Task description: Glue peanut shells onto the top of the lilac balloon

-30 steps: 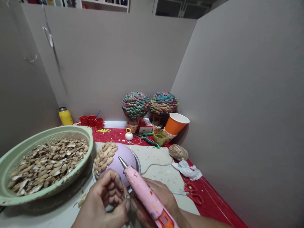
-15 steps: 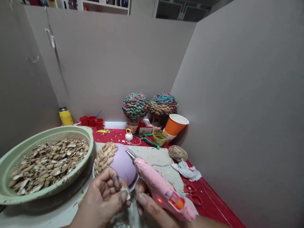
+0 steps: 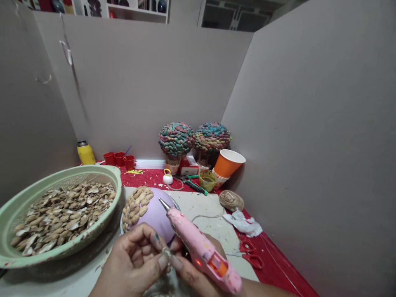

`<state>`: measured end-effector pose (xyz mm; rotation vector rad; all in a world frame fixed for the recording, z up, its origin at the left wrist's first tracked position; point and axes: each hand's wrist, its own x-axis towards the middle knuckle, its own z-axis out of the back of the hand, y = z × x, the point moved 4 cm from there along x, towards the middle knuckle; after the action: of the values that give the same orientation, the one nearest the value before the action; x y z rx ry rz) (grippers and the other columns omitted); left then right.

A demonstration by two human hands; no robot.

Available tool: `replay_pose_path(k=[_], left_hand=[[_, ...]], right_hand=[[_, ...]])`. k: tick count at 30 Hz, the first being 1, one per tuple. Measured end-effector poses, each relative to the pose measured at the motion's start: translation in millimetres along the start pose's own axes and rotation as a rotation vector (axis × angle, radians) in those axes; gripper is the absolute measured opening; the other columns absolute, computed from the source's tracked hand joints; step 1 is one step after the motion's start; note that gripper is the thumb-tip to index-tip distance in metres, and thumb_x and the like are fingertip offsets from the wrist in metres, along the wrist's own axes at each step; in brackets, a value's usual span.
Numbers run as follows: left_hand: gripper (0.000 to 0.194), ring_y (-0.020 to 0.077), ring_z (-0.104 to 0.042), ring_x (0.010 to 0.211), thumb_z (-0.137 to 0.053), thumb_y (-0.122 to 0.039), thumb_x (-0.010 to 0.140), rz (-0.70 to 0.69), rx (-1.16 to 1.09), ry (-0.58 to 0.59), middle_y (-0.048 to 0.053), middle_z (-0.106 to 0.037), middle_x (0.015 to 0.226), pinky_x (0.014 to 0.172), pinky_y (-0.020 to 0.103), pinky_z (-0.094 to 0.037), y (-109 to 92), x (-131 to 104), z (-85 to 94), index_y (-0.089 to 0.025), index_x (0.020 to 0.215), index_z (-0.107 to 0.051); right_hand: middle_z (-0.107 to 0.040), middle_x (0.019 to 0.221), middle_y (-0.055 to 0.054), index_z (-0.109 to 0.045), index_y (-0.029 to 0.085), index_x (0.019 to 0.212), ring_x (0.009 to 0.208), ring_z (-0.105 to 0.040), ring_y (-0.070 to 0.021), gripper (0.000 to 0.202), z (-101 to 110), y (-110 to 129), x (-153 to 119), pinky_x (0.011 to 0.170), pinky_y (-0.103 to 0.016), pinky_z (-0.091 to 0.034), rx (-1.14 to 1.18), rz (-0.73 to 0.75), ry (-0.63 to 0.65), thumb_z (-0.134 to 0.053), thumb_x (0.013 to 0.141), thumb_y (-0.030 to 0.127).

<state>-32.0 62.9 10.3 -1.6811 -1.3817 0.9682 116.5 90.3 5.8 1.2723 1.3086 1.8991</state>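
My left hand [image 3: 131, 260] pinches a peanut shell piece [image 3: 166, 251] between thumb and forefinger. A pink hot glue gun [image 3: 194, 239] rests in my right hand [image 3: 193, 274], its metal nozzle pointing up and to the left and an orange light glowing on its body. The right thumb and finger also meet at the shell piece, so both hands touch it. Just beyond my hands sits a smooth lilac ball [image 3: 159, 216], perhaps a balloon. Peanut shells [image 3: 135, 208] cover its left side in rows. The ball's lower part is hidden by my hands.
A green colander [image 3: 119, 181] full of peanut shells stands at left. Behind are red cups [image 3: 120, 159], a yellow bottle [image 3: 86, 153], two colourful shell-covered trees [image 3: 176, 140] and an orange paper cup [image 3: 227, 165]. Twine [image 3: 231, 201] and red scissors [image 3: 253, 260] lie at right.
My right hand has moved left with the glue gun, and its thumb and finger now meet the peanut shell piece in my left hand.
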Motion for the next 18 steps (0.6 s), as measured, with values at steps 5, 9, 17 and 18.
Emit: replay_pose_path(k=[5, 9, 17, 18], left_hand=[[0.030, 0.0111, -0.064, 0.066, -0.092, -0.030, 0.059, -0.004, -0.003, -0.046, 0.003, -0.073, 0.071, 0.065, 0.019, -0.050, 0, -2, -2.4, -0.015, 0.070, -0.069], [0.027, 0.0100, -0.062, 0.065, -0.092, -0.028, 0.060, -0.004, 0.009, -0.016, 0.001, -0.071, 0.069, 0.065, 0.018, -0.048, -2, 0, 0.3, -0.015, 0.071, -0.071], [0.035, 0.0095, -0.062, 0.067, -0.091, -0.028, 0.064, 0.044, -0.006, 0.114, -0.001, -0.067, 0.072, 0.065, 0.019, -0.047, 0, 5, 4.0, -0.016, 0.075, -0.060], [0.036, 0.0094, -0.061, 0.067, -0.091, -0.029, 0.063, 0.051, -0.007, 0.114, -0.001, -0.067, 0.072, 0.065, 0.019, -0.047, 1, 6, 4.0, -0.016, 0.076, -0.060]], right_hand=[[-0.060, 0.075, -0.001, -0.060, 0.019, 0.090, 0.064, -0.059, -0.0142, 0.013, 2, 4, 1, 0.060, -0.024, -0.053, -0.028, 0.003, 0.014, -0.060, 0.091, 0.032], [-0.053, 0.066, 0.002, -0.057, 0.020, 0.082, 0.057, -0.051, -0.0123, 0.018, 2, 10, 3, 0.055, -0.023, -0.048, -0.104, 0.027, 0.041, -0.055, 0.093, 0.034], [-0.054, 0.067, 0.000, -0.057, 0.021, 0.079, 0.056, -0.052, -0.0141, 0.014, 5, 1, -1, 0.056, -0.025, -0.051, -0.244, 0.102, -0.045, -0.055, 0.091, 0.029], [-0.055, 0.067, 0.000, -0.057, 0.021, 0.078, 0.057, -0.053, -0.0146, 0.015, 6, -3, -2, 0.057, -0.025, -0.052, -0.253, 0.093, -0.057, -0.057, 0.090, 0.030]])
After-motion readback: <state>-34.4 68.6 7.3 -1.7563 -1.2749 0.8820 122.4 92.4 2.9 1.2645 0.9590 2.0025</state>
